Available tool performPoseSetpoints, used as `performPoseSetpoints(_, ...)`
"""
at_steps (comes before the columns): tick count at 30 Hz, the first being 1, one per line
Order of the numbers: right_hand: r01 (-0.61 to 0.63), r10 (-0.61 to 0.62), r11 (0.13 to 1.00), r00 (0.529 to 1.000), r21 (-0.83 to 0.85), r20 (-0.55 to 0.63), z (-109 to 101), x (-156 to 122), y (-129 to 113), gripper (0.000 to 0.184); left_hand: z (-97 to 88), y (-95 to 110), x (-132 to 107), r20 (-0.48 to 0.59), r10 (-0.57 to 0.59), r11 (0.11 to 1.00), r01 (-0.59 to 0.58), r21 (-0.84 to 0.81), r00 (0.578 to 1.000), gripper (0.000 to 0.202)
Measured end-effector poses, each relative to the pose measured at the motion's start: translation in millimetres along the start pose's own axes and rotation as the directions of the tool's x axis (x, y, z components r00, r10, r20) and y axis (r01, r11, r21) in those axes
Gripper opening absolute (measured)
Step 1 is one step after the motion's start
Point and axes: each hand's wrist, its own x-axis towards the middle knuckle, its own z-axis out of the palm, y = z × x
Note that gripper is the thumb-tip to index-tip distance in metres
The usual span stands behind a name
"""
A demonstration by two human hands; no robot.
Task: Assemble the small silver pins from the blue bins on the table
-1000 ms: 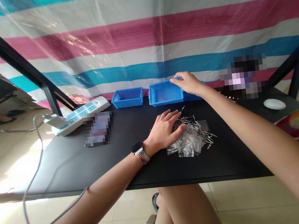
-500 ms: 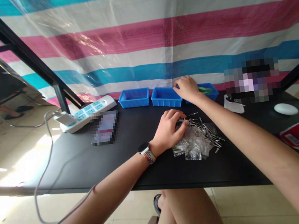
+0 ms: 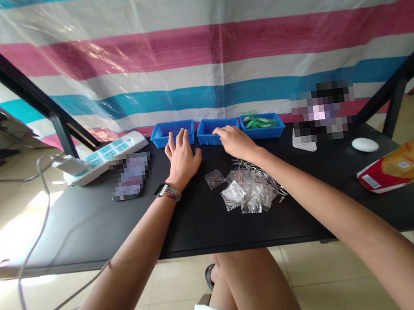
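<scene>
My left hand (image 3: 183, 160) has its fingers spread, their tips at the front rim of the left blue bin (image 3: 160, 141). At the middle blue bin (image 3: 208, 137), my right hand (image 3: 236, 142) is over the front rim with its fingers curled together; anything inside them is hidden. The right blue bin (image 3: 264, 133) contains several green pieces (image 3: 259, 122). Below my right hand lies a pile of thin silver pins, like rivets (image 3: 258, 173), partly covered by my forearm. Small clear plastic bags (image 3: 250, 200) lie against the pins, and one bag (image 3: 214, 178) is slightly apart, with small metal pieces inside.
A white power strip (image 3: 105, 157) and a blurred phone-like object (image 3: 132, 176) lie on the black table (image 3: 88, 230) at left. At right are a white oval object (image 3: 365, 144), a small white item (image 3: 304, 141) and a red-and-yellow package (image 3: 400, 164). A striped sheet (image 3: 179, 48) hangs behind.
My left hand has left the pile and moved up and left to the left bin. My right hand has shifted left from between the right bins to the middle bin. The view has shifted slightly.
</scene>
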Motion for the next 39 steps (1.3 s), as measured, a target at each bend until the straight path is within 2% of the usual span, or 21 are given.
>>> performPoseSetpoints(6, -0.003, 0.003, 1.000, 1.000, -0.001, -0.003, -3, -2, 4, 0.042, 0.4, 3, -3, -0.027, 0.012, 1.000, -0.012, -0.006, 1.000, 0.058)
performPoseSetpoints(14, -0.019, 0.019, 1.000, 0.999, -0.008, -0.028, -1, -4, 12, 0.043, -1.5, 6, -7, -0.044, 0.036, 0.999, -0.037, -0.004, 0.998, 0.054)
performPoseSetpoints(20, -0.059, 0.057, 0.998, 0.996, -0.028, -0.064, 3, -5, 10, 0.043, -4.1, 8, -7, -0.050, 0.043, 0.999, -0.043, -0.010, 0.998, 0.048)
performPoseSetpoints(29, -0.125, 0.124, 0.992, 0.991, -0.023, -0.055, 1, -6, -1, 0.043, -5.8, 11, -7, -0.044, 0.034, 0.999, -0.035, -0.030, 0.998, 0.047)
performPoseSetpoints(39, -0.115, 0.115, 0.993, 0.992, 0.009, -0.057, -1, -7, -1, 0.044, -2.0, 7, -3, -0.049, 0.051, 0.998, -0.052, -0.020, 0.998, 0.050)
